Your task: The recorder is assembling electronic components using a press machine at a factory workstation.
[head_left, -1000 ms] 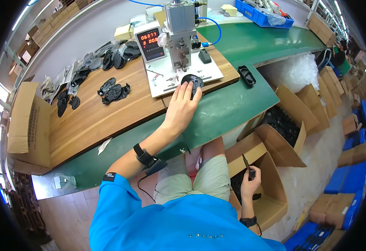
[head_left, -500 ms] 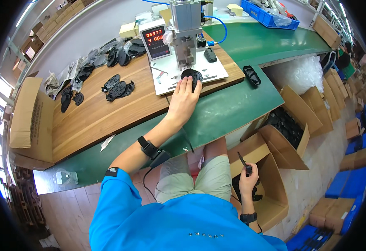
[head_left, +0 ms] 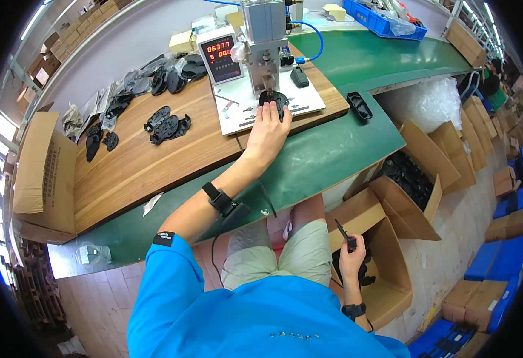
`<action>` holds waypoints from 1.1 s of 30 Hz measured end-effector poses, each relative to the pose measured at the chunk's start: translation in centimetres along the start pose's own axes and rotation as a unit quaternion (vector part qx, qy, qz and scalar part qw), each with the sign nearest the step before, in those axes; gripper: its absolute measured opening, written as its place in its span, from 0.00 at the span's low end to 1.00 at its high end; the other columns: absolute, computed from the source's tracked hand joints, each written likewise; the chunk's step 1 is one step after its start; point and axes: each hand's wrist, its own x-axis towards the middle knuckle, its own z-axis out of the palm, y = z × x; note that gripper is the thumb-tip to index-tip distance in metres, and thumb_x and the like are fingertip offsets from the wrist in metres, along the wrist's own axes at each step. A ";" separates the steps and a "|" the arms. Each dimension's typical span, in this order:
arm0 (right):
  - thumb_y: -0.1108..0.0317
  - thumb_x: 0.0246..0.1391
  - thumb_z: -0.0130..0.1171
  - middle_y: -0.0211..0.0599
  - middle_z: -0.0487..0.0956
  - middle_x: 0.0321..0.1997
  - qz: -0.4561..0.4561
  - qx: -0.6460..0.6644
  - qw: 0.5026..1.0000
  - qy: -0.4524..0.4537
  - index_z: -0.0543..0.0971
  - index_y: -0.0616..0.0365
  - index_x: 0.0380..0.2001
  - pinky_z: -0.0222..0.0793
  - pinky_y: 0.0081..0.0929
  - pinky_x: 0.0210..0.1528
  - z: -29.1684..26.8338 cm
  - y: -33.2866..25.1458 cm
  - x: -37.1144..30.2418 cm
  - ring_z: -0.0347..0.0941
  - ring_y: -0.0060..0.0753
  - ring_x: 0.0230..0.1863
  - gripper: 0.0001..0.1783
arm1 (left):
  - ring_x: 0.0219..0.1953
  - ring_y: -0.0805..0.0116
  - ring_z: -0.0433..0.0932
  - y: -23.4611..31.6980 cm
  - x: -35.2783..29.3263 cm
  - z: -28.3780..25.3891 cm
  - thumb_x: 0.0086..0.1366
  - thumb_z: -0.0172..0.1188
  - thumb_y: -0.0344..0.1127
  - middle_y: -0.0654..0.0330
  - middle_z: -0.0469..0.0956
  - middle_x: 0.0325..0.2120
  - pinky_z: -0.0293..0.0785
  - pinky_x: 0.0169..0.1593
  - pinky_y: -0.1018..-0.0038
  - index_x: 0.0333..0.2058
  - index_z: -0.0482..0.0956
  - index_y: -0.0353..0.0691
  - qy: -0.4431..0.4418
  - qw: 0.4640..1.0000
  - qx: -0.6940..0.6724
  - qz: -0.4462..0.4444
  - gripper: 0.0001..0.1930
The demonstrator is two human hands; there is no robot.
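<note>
My left hand is stretched to the bench press. Its fingers hold a rounded black plastic shell on the press's white base plate, fingertips on the near edge. The press's thin tip reaches down to the shell; whether it touches cannot be made out. Low at my right side, my right hand is closed around another black plastic part, its thin end pointing up. This hand is over an open cardboard box with black parts inside, partly hidden by hand and forearm.
Loose black parts lie on the wooden board, others in plastic bags behind. A digital display box stands beside the press. One black shell sits on the green bench. A second carton holds many black parts.
The press tip has come down toward the shell under my left hand, and the display reading has changed. My left forearm has shifted slightly right; my right hand has moved a little left and down.
</note>
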 end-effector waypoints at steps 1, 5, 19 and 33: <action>0.80 0.63 0.63 0.37 0.79 0.38 0.003 -0.002 1.000 -0.001 0.80 0.65 0.42 0.72 0.24 0.37 0.0 0.1 -0.1 0.76 0.26 0.34 0.06 | 0.67 0.36 0.75 0.1 0.0 -0.2 0.65 0.59 0.24 0.30 0.74 0.63 0.70 0.72 0.51 0.65 0.71 0.30 0.004 1.000 -0.001 0.003 0.28; 0.80 0.62 0.63 0.37 0.79 0.38 0.016 0.002 1.000 -0.004 0.80 0.65 0.42 0.72 0.24 0.38 -0.1 0.2 -0.2 0.76 0.26 0.34 0.06 | 0.66 0.36 0.76 0.1 -0.1 -0.7 0.65 0.59 0.24 0.31 0.75 0.62 0.71 0.71 0.51 0.65 0.71 0.30 0.010 1.000 0.007 0.001 0.28; 0.80 0.62 0.63 0.37 0.79 0.38 0.022 -0.004 1.000 -0.017 0.81 0.65 0.43 0.73 0.24 0.38 0.2 1.3 -0.3 0.77 0.26 0.35 0.06 | 0.68 0.35 0.74 -0.6 -0.3 0.3 0.66 0.57 0.23 0.30 0.73 0.64 0.69 0.73 0.52 0.68 0.69 0.31 -0.003 1.000 -0.008 0.001 0.30; 0.79 0.62 0.63 0.36 0.79 0.36 0.036 -0.005 0.999 -0.019 0.81 0.65 0.42 0.73 0.25 0.37 0.8 1.7 -0.5 0.77 0.25 0.33 0.06 | 0.67 0.37 0.74 -0.4 -0.6 -0.4 0.62 0.63 0.23 0.37 0.75 0.58 0.70 0.73 0.53 0.66 0.70 0.34 0.018 1.000 -0.013 0.006 0.32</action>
